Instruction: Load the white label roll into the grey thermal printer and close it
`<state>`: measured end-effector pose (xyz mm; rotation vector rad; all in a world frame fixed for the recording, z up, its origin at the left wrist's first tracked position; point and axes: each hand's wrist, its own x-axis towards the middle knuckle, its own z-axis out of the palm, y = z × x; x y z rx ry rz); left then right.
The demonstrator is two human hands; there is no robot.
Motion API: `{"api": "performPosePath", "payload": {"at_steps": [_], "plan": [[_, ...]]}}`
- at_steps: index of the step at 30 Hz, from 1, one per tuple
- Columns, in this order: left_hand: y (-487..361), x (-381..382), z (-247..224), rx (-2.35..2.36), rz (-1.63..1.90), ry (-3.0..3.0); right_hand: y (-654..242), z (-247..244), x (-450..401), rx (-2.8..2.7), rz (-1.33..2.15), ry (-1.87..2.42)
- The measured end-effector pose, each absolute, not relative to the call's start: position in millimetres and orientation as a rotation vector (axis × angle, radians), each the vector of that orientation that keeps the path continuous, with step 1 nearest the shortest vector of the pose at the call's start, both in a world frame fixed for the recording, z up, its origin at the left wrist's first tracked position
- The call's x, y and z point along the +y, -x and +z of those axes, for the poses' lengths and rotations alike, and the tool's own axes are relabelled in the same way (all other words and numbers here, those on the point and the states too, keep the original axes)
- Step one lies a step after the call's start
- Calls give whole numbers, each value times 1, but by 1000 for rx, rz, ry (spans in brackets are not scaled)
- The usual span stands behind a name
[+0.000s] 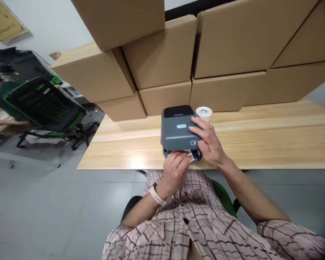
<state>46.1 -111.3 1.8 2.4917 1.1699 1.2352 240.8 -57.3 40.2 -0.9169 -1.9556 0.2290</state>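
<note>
We judge the paper already drawn to the front, the cover not yet closed; our left hand [176, 166] has its fingers pinching one white paper strip [190, 155]; our right hand [209, 142] spreads relaxed fingers over one printer [176, 135]; one white roll [206, 113] stands just beyond those fingers, on one worktop [260, 144].

White wall [54, 25], grey tiled floor [70, 213], wooden table [262, 135], mesh-backed chair [43, 104]
</note>
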Motion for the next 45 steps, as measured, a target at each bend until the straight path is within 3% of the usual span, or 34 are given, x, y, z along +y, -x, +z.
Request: {"api": "performPosePath", "payload": {"at_steps": [4, 9, 22, 32, 36, 45], "plan": [[-42, -109, -2, 1100, 1225, -2484, -240, 41, -55, -1950, 208, 910], [-43, -112, 0, 1004, 1524, -2726, -240, 35, -52, -1906, 111, 758], [-33, -123, -35, 1298, 1766, -2834, -243, 11, -76, -2031, -96, 800], [-23, -99, -52, 1405, 1798, -2780, -238, -6, -84, -1996, -67, 829], [-12, -86, -50, 1275, 1665, -2794, -234, -12, -81, -1916, -51, 794], [-17, -79, -43, 1107, 1763, -2720, -225, -21, -78, -1821, 3, 783]]}}
